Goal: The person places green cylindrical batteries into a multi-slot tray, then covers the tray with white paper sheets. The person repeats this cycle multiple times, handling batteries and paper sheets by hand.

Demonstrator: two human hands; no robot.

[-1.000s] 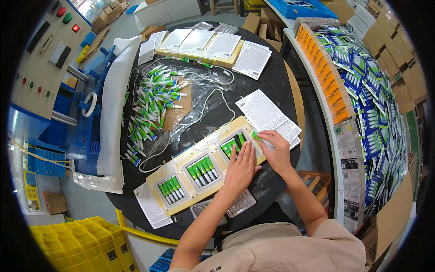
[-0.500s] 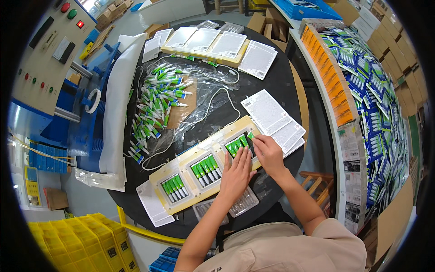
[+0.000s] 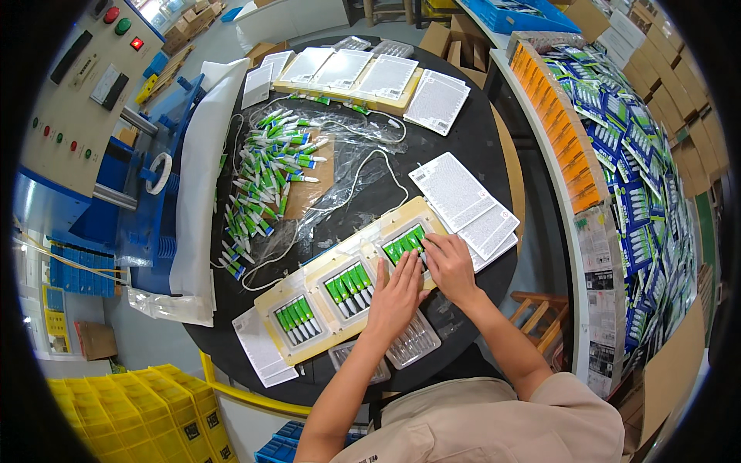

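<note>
A long cream-yellow fixture [image 3: 312, 282] with three recesses lies slantwise across the near side of the round black table. Small green tubes with white caps fill the left recess [image 3: 297, 320] and the middle recess [image 3: 351, 289] in rows. In the right recess a row of green tubes [image 3: 404, 242] shows its upper ends; my hands hide the caps. My left hand [image 3: 398, 297] lies open, fingers stretched together over the lower ends of these tubes. My right hand [image 3: 452, 266] rests its fingertips on the rightmost tubes, fingers slightly bent, with nothing visible held.
A heap of loose tubes [image 3: 270, 174] lies beyond the fixture on the left. White printed cards [image 3: 455, 193] are stacked right of it; clear blister trays [image 3: 415, 342] sit on the near side. A second card-topped fixture [image 3: 347, 68] stands at the back. A press machine [image 3: 100, 116] stands left.
My right hand has gone from pinching a tube at the right recess's edge to resting on the row, where that tube now lies. My left hand has barely moved.
</note>
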